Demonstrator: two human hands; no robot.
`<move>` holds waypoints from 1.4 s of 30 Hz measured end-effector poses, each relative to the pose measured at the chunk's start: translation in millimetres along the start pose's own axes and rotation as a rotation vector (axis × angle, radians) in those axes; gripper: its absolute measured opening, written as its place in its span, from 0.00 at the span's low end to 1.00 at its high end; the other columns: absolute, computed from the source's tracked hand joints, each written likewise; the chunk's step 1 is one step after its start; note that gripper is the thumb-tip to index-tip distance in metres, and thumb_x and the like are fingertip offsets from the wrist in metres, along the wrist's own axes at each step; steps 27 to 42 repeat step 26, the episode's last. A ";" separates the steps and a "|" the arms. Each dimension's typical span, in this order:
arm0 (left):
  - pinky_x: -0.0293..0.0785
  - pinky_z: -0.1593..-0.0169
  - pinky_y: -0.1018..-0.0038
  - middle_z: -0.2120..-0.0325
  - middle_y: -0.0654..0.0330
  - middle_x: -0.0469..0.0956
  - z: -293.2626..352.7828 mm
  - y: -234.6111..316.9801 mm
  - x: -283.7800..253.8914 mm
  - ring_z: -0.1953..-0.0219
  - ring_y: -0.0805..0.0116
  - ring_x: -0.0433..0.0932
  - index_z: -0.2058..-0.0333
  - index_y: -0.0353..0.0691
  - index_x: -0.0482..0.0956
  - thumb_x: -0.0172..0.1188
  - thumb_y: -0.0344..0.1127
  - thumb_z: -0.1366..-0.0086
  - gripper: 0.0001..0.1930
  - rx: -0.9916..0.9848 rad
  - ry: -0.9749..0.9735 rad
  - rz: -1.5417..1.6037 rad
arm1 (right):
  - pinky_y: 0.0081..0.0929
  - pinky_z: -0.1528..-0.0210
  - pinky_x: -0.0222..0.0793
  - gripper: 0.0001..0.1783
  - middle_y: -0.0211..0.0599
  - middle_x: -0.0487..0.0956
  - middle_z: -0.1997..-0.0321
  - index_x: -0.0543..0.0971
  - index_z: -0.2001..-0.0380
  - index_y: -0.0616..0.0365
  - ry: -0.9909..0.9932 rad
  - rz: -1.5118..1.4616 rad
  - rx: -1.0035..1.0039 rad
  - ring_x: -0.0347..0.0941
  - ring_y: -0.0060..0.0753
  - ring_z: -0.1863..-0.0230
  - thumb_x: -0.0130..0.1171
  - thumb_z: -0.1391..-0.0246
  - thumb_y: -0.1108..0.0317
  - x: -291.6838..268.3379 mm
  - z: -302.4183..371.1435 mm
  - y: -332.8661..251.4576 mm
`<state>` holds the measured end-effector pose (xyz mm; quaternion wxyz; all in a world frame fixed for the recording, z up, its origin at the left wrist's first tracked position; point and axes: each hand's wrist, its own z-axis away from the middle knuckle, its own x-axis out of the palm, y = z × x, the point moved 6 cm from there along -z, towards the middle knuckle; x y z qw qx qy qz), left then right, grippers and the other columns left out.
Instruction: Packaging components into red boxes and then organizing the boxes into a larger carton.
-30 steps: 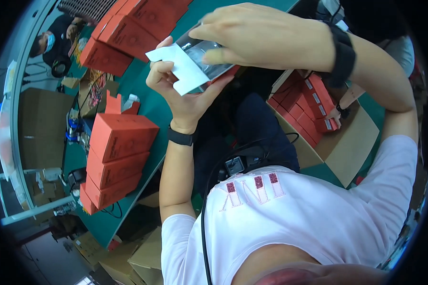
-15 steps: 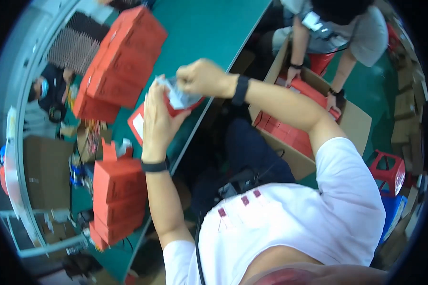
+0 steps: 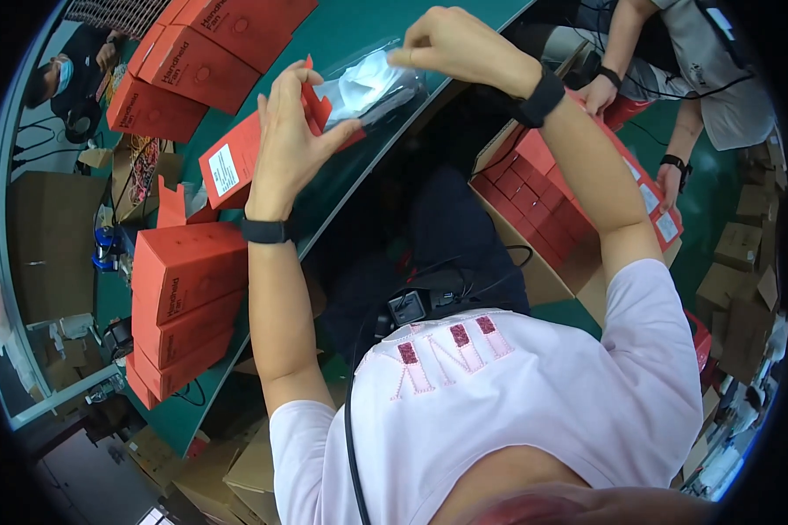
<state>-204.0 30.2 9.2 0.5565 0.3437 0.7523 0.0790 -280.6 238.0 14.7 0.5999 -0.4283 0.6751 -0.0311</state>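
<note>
My left hand (image 3: 282, 144) is wrapped round a red cardboard box (image 3: 229, 150) with a white label, its end flaps open. From the open end sticks out a clear plastic bag (image 3: 365, 86) with something pale inside; what it is I cannot make out. The fingertips of my right hand (image 3: 468, 51) pinch the far end of that bag. The box is tilted over the near edge of the green table (image 3: 346, 39).
Red boxes stand stacked at the back left (image 3: 206, 57) and nearer left (image 3: 188, 280); beside them lies an opened red box (image 3: 184, 203). At right, a co-worker's hands (image 3: 597, 92) hold a row of red boxes over a carton (image 3: 578, 276) packed with more.
My right hand has moved up and right, away from my left, and the bag now stretches out between them. The co-worker has lifted red boxes out of the carton's top.
</note>
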 end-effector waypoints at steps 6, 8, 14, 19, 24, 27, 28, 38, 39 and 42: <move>0.67 0.40 0.59 0.48 0.51 0.73 -2.1 -13.0 5.7 0.48 0.53 0.70 0.52 0.40 0.65 0.77 0.35 0.49 0.31 -0.086 -0.022 0.205 | 0.42 0.63 0.76 0.13 0.53 0.81 0.77 0.79 0.80 0.67 -0.006 0.169 -0.001 0.82 0.52 0.69 0.63 0.54 0.65 31.8 -12.7 15.0; 0.68 0.41 0.61 0.49 0.51 0.73 -0.1 -14.5 2.8 0.48 0.53 0.70 0.53 0.40 0.65 0.76 0.34 0.49 0.30 -0.092 -0.032 0.232 | 0.43 0.63 0.77 0.12 0.54 0.80 0.77 0.79 0.80 0.68 -0.011 0.106 -0.019 0.82 0.52 0.68 0.62 0.54 0.66 30.6 -8.0 7.0; 0.70 0.45 0.63 0.54 0.54 0.72 -0.5 -14.9 -1.0 0.51 0.54 0.70 0.53 0.39 0.66 0.75 0.32 0.48 0.29 -0.087 -0.059 0.250 | 0.43 0.62 0.76 0.10 0.56 0.80 0.76 0.80 0.79 0.68 -0.198 -0.011 0.183 0.80 0.56 0.69 0.59 0.53 0.69 21.4 0.2 -8.7; 0.70 0.47 0.63 0.57 0.55 0.73 -4.3 -15.4 1.3 0.53 0.55 0.70 0.53 0.39 0.66 0.75 0.31 0.49 0.29 -0.075 -0.022 0.233 | 0.44 0.58 0.74 0.10 0.54 0.81 0.67 0.80 0.68 0.67 0.176 0.090 -0.143 0.79 0.55 0.62 0.54 0.41 0.70 19.3 -5.9 -10.2; 0.70 0.47 0.63 0.60 0.54 0.73 -2.7 -19.1 -0.5 0.53 0.55 0.70 0.54 0.40 0.67 0.76 0.33 0.51 0.29 -0.145 -0.047 0.216 | 0.33 0.59 0.69 0.12 0.46 0.75 0.69 0.73 0.65 0.61 0.222 -0.409 -0.149 0.73 0.41 0.64 0.46 0.30 0.65 -36.9 -15.1 -58.9; 0.70 0.47 0.62 0.59 0.55 0.73 -4.0 -15.3 0.1 0.53 0.55 0.69 0.54 0.42 0.67 0.78 0.34 0.52 0.30 -0.116 -0.034 0.212 | 0.32 0.57 0.70 0.12 0.39 0.79 0.64 0.73 0.61 0.62 0.243 -0.612 -0.182 0.74 0.44 0.63 0.46 0.29 0.64 -30.9 -30.7 -59.4; 0.70 0.47 0.62 0.59 0.55 0.73 -4.0 -15.3 0.1 0.53 0.55 0.69 0.54 0.42 0.67 0.78 0.34 0.52 0.30 -0.116 -0.034 0.212 | 0.32 0.57 0.70 0.12 0.39 0.79 0.64 0.73 0.61 0.62 0.243 -0.612 -0.182 0.74 0.44 0.63 0.46 0.29 0.64 -30.9 -30.7 -59.4; 0.70 0.47 0.62 0.59 0.55 0.73 -4.0 -15.3 0.1 0.53 0.55 0.69 0.54 0.42 0.67 0.78 0.34 0.52 0.30 -0.116 -0.034 0.212 | 0.32 0.57 0.70 0.12 0.39 0.79 0.64 0.73 0.61 0.62 0.243 -0.612 -0.182 0.74 0.44 0.63 0.46 0.29 0.64 -30.9 -30.7 -59.4; 0.70 0.47 0.62 0.59 0.55 0.73 -4.0 -15.3 0.1 0.53 0.55 0.69 0.54 0.42 0.67 0.78 0.34 0.52 0.30 -0.116 -0.034 0.212 | 0.32 0.57 0.70 0.12 0.39 0.79 0.64 0.73 0.61 0.62 0.243 -0.612 -0.182 0.74 0.44 0.63 0.46 0.29 0.64 -30.9 -30.7 -59.4; 0.70 0.47 0.62 0.59 0.55 0.73 -4.0 -15.3 0.1 0.53 0.55 0.69 0.54 0.42 0.67 0.78 0.34 0.52 0.30 -0.116 -0.034 0.212 | 0.32 0.57 0.70 0.12 0.39 0.79 0.64 0.73 0.61 0.62 0.243 -0.612 -0.182 0.74 0.44 0.63 0.46 0.29 0.64 -30.9 -30.7 -59.4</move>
